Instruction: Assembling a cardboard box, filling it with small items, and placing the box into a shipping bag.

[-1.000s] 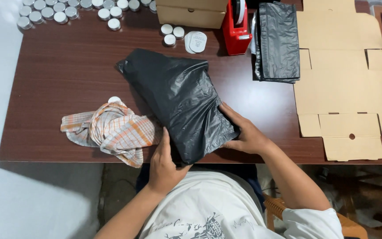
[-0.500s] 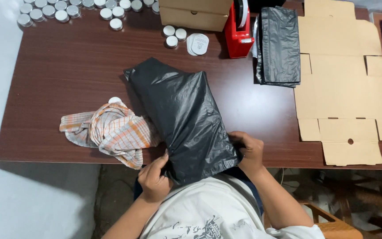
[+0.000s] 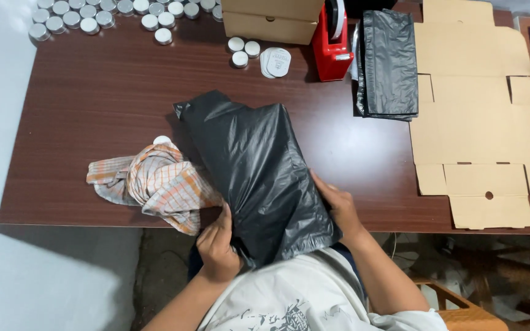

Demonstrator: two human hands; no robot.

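Fingers of the left hand (image 3: 217, 245) are curling closed on the near left corner of the black plastic bag (image 3: 257, 168), while fingers of the right hand (image 3: 337, 206) are lying together, pressing flat along the bag's right edge. That bag is lying slantwise in the middle of the frame on the brown desk (image 3: 93, 110), its near end hanging over the desk's front edge toward the person's white shirt (image 3: 289, 294). A checked orange cloth (image 3: 154, 184) is bunching just left of the bag, touching it. At the upper left, silver round tins (image 3: 93, 15) are clustering; at the top centre a red tape dispenser (image 3: 332, 40) is standing beside a stack of folded black bags (image 3: 391, 61), and flat cardboard (image 3: 476, 116) is lying at the right.
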